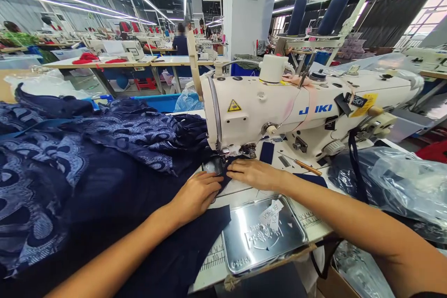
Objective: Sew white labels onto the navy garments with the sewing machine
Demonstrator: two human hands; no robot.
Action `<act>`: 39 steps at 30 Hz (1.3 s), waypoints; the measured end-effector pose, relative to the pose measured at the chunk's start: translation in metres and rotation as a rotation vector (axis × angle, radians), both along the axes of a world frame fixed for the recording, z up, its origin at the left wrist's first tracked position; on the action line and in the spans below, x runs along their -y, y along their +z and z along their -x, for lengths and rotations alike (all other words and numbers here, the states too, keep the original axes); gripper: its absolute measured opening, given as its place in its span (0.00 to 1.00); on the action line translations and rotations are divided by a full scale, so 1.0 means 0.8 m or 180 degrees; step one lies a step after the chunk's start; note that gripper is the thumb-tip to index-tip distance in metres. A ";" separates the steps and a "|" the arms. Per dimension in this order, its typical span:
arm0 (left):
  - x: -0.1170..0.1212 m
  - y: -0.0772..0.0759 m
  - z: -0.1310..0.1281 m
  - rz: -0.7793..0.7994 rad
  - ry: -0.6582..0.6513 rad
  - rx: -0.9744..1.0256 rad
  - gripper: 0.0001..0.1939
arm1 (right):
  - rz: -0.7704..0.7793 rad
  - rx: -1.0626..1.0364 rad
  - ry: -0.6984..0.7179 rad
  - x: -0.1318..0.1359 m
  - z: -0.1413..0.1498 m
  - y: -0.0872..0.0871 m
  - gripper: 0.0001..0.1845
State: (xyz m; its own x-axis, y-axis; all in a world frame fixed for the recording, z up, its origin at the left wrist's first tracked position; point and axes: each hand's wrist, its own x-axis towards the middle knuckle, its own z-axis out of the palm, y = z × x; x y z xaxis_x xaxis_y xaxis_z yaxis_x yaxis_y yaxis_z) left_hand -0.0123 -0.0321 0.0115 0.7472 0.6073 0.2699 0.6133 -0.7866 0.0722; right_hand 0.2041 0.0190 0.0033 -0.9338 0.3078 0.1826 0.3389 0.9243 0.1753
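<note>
Your left hand (pixel 197 194) and right hand (pixel 254 173) press flat, fingers open, on the navy fabric (pixel 139 195); the needle (pixel 220 153) sits just beyond your fingertips.

Needle under the sewing machine (pixel 307 107) head hidden (behind fingertips (pixel 218 179)), dark fabric (pixel 104 195) cut off at left edge.

Matt navy cloth (pixel 115 195), glossy metal tray (pixel 261 235)

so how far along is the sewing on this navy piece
Done: the navy fabric already lies under the sewing machine head. In hand: the left hand presses it flat while the right hand holds its edge beside the needle area. Left: most of the lace-patterned cloth is bunched to the left; how much is stitched cannot be seen.
</note>
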 end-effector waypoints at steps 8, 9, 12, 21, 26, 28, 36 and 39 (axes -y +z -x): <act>-0.016 -0.018 -0.031 -0.0264 0.0366 -0.0094 0.10 | 0.0030 -0.0013 -0.0306 -0.021 0.000 -0.013 0.19; -0.016 -0.018 -0.033 -0.0280 0.0388 -0.0128 0.10 | 0.0011 -0.0016 -0.0307 -0.023 0.000 -0.014 0.19; -0.016 -0.018 -0.035 -0.0334 0.0456 -0.0220 0.10 | -0.0063 -0.0056 -0.0260 -0.027 -0.001 -0.016 0.19; -0.020 -0.023 -0.040 -0.0599 0.0527 -0.0203 0.09 | -0.0144 -0.0280 -0.0200 -0.032 -0.002 -0.022 0.17; -0.024 -0.026 -0.043 -0.0738 0.0553 -0.0207 0.08 | -0.0073 -0.0433 -0.0170 -0.034 -0.002 -0.021 0.16; -0.024 -0.026 -0.045 -0.0753 0.0574 -0.0207 0.08 | -0.0013 -0.0483 -0.0167 -0.035 -0.002 -0.021 0.16; -0.028 -0.024 -0.048 -0.0835 0.0633 -0.0232 0.09 | 0.0156 -0.0612 -0.0162 -0.046 -0.001 -0.024 0.16; -0.030 -0.023 -0.048 -0.0933 0.0634 -0.0201 0.09 | 0.0148 -0.0640 -0.0214 -0.050 -0.001 -0.026 0.17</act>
State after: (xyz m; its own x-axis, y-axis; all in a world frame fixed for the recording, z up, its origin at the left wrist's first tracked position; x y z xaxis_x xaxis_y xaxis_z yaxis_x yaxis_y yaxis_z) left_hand 0.0265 -0.0081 -0.0071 0.6426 0.6464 0.4114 0.7528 -0.6328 -0.1815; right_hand 0.2050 0.0587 -0.0172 -0.8571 0.3805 0.3473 0.4240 0.9040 0.0558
